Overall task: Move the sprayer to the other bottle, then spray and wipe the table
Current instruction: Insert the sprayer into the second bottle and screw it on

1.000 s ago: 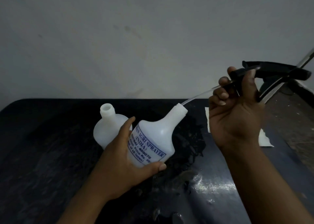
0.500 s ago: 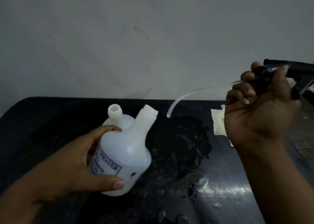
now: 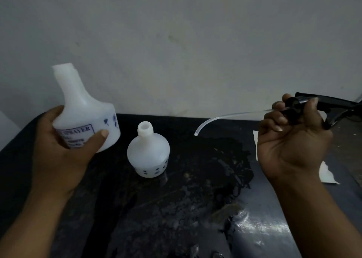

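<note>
The right hand (image 3: 293, 140) makes a closed grip on the one black sprayer (image 3: 321, 107), fingers curled round its collar and thumb pressed over the top. The sprayer lies roughly level in the air, its trigger end running off toward the right edge of view. From the collar a single clear tube (image 3: 221, 117) reaches left and bends down, its open tip hanging free above the bench (image 3: 58, 199), touching nothing and inside neither bottle.

The left hand (image 3: 64, 152) makes a second closed grip, wrapped round the lower body of one white bottle (image 3: 84, 109): thumb across the front by the printed label, fingers behind. This bottle is lifted clear of the bench and tilted a little, its bare, uncapped neck pointing up and left.

There are two bottles in all. The second bottle (image 3: 148, 154), also white and uncapped, stands upright on the bench between the two hands, just beside the held one and well apart from the tube tip. Small dark marks ring its base.

The bench is black, with a wet, rough-looking patch spreading across its middle and a bright glare near the right forearm. One white cloth (image 3: 327, 173) lies on the bench behind the right hand, mostly hidden by it. A plain pale wall (image 3: 176, 42) rises behind.
</note>
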A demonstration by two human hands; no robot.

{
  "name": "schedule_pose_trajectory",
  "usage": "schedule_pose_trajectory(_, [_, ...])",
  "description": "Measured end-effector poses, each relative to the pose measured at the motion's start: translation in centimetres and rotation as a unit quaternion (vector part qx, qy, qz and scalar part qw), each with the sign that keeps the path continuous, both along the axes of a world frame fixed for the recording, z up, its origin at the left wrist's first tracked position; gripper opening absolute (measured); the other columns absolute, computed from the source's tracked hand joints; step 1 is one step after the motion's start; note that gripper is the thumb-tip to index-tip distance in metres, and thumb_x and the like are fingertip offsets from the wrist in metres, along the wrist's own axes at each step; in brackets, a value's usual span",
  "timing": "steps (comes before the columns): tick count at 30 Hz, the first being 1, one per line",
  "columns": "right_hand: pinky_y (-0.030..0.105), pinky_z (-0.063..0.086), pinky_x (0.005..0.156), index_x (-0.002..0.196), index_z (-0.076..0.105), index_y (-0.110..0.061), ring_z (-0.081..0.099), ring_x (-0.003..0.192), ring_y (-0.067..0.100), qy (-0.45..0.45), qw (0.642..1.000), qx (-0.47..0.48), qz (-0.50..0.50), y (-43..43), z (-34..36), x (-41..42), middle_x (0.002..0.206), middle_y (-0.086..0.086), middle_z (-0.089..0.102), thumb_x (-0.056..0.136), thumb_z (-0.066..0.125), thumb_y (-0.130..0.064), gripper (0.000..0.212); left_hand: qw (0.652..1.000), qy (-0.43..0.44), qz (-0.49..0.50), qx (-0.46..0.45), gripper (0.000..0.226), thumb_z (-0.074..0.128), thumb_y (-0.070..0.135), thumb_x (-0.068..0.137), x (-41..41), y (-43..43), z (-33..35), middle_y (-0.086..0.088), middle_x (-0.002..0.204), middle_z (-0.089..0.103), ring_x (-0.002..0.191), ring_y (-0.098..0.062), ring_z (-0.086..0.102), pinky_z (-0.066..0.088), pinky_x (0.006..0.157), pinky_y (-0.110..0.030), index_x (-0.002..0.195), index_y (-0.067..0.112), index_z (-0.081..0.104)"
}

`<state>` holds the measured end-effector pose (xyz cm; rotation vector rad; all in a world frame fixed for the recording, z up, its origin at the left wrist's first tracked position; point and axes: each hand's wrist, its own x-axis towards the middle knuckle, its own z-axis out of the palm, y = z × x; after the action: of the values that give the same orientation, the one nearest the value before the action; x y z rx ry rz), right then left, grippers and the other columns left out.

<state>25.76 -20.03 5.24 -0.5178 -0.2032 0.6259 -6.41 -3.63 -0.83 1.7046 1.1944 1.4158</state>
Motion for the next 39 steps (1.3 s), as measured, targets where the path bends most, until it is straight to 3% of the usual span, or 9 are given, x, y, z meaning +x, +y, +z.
schedule_pose_trajectory(6, [0.013, 0.036, 0.047, 0.097, 0.052, -0.012, 0.044, 0.051, 0.004, -0.019, 0.997, -0.019, 0.078, 1.3, 1.4, 0.1, 0.074, -0.001, 0.052, 0.1, 0.04, -0.038, 0.029, 0.992, 0.084, 0.084, -0.052, 0.088, 0.089, 0.029, 0.06, 1.5, -1.4, -2.1, -0.002, 0.125, 0.051, 0.107, -0.02, 0.055, 0.047, 0.081, -0.032, 0.129, 0.02, 0.035])
schedule_pose_trajectory(20, [0.014, 0.039, 0.047, 0.096, 0.054, -0.011, 0.047, 0.051, 0.004, -0.03, 0.995, -0.031, 0.086, 1.6, 1.1, -0.7, 0.072, -0.001, 0.054, 0.101, 0.04, -0.036, 0.029, 0.978, 0.14, 0.104, -0.115, 0.094, 0.088, 0.017, 0.064, 2.1, -2.0, -3.9, -0.016, 0.138, 0.043, 0.12, -0.035, 0.05, 0.046, 0.089, -0.046, 0.136, 0.014, 0.028])
schedule_pose_trajectory(24, [0.014, 0.039, 0.047, 0.096, 0.054, -0.012, 0.047, 0.051, 0.005, -0.029, 0.995, -0.034, 0.088, 1.6, 1.0, -1.0, 0.072, -0.001, 0.055, 0.101, 0.04, -0.036, 0.029, 0.977, 0.152, 0.098, -0.116, 0.111, 0.091, 0.025, 0.058, 1.9, -1.8, -3.7, -0.013, 0.145, 0.039, 0.128, -0.034, 0.046, 0.045, 0.095, -0.049, 0.145, 0.017, 0.021])
schedule_pose_trajectory(26, [0.014, 0.039, 0.047, 0.095, 0.055, -0.011, 0.047, 0.051, 0.005, -0.024, 0.995, -0.035, 0.087, 1.5, 1.0, -1.1, 0.072, 0.0, 0.056, 0.101, 0.041, -0.036, 0.029, 0.968, 0.204, 0.111, -0.099, 0.127, 0.092, 0.032, 0.056, 1.1, -1.3, -3.1, -0.012, 0.157, 0.024, 0.141, -0.035, 0.031, 0.036, 0.105, -0.056, 0.151, 0.023, 0.008])
schedule_pose_trajectory(29, [0.014, 0.039, 0.047, 0.094, 0.055, -0.011, 0.048, 0.052, 0.005, -0.024, 0.995, -0.034, 0.087, 1.6, 1.0, -1.1, 0.072, 0.0, 0.056, 0.101, 0.042, -0.036, 0.029, 0.942, 0.305, 0.088, 0.112, 0.108, 0.076, 0.051, 0.07, -1.0, 0.0, -1.2, -0.012, 0.161, 0.017, 0.147, -0.032, 0.018, 0.025, 0.115, -0.055, 0.153, 0.023, 0.013])
schedule_pose_trajectory(31, [0.015, 0.039, 0.047, 0.094, 0.056, -0.011, 0.048, 0.052, 0.006, -0.025, 0.995, -0.034, 0.085, 1.6, 1.0, -1.1, 0.073, 0.001, 0.057, 0.1, 0.042, -0.036, 0.029, 0.941, 0.267, 0.042, 0.205, 0.085, 0.059, 0.058, 0.08, -1.3, -0.2, 0.0, -0.009, 0.158, 0.025, 0.145, -0.029, 0.027, 0.029, 0.115, -0.045, 0.151, 0.027, 0.022])
schedule_pose_trajectory(33, [0.015, 0.039, 0.047, 0.094, 0.056, -0.011, 0.049, 0.052, 0.006, -0.026, 0.995, -0.037, 0.084, 1.6, 1.0, -1.2, 0.073, 0.001, 0.057, 0.1, 0.041, -0.036, 0.03, 0.965, 0.18, -0.007, 0.189, 0.077, 0.058, 0.053, 0.081, 0.4, -2.3, 0.7, -0.002, 0.151, 0.037, 0.135, -0.021, 0.042, 0.04, 0.106, -0.028, 0.148, 0.026, 0.031])
schedule_pose_trajectory(35, [0.015, 0.039, 0.048, 0.094, 0.056, -0.011, 0.049, 0.053, 0.007, -0.029, 0.995, -0.036, 0.084, 1.7, 1.0, -1.3, 0.073, 0.001, 0.058, 0.101, 0.04, -0.036, 0.031, 0.975, 0.175, -0.05, 0.13, 0.078, 0.066, 0.053, 0.076, 3.3, -4.9, 1.0, 0.01, 0.138, 0.046, 0.12, -0.008, 0.051, 0.044, 0.094, -0.015, 0.142, 0.023, 0.039])
schedule_pose_trajectory(39, [0.016, 0.039, 0.05, 0.096, 0.055, -0.011, 0.049, 0.054, 0.007, -0.042, 0.995, -0.039, 0.08, 1.7, 1.1, -1.5, 0.075, 0.002, 0.057, 0.101, 0.038, -0.036, 0.031, 0.976, 0.196, -0.091, 0.006, 0.101, 0.078, 0.06, 0.058, 6.9, -6.8, 0.1, 0.006, 0.135, 0.049, 0.12, -0.014, 0.049, 0.047, 0.094, -0.032, 0.14, 0.016, 0.041])
